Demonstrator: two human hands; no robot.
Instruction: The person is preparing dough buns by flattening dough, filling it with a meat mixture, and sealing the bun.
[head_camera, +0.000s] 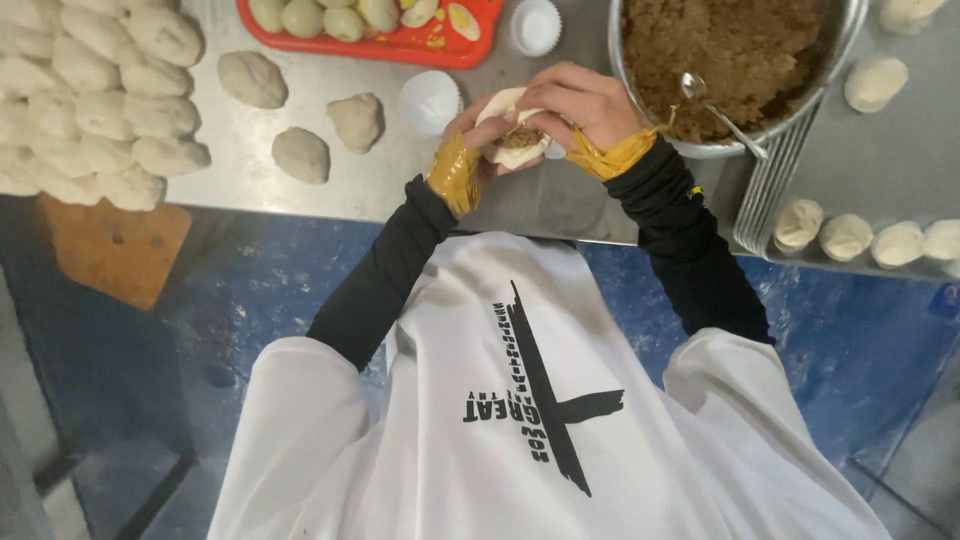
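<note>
Both my hands are cupped around a flattened piece of white dough (520, 152) with brown filling at its middle, held just above the steel table's front edge. My left hand (472, 135) holds it from the left side. My right hand (580, 100) closes over it from the right and top. Yellow tape wraps both wrists over black sleeves.
A large metal bowl (640, 90) of brown filling with a spoon (715, 105) sits right of my hands. Dough balls (300, 155) lie left, a heap of them (90, 90) far left. A red tray (440, 45) of peeled eggs and white paper cups (430, 100) stand behind. Filled buns (850, 238) on a rack at right.
</note>
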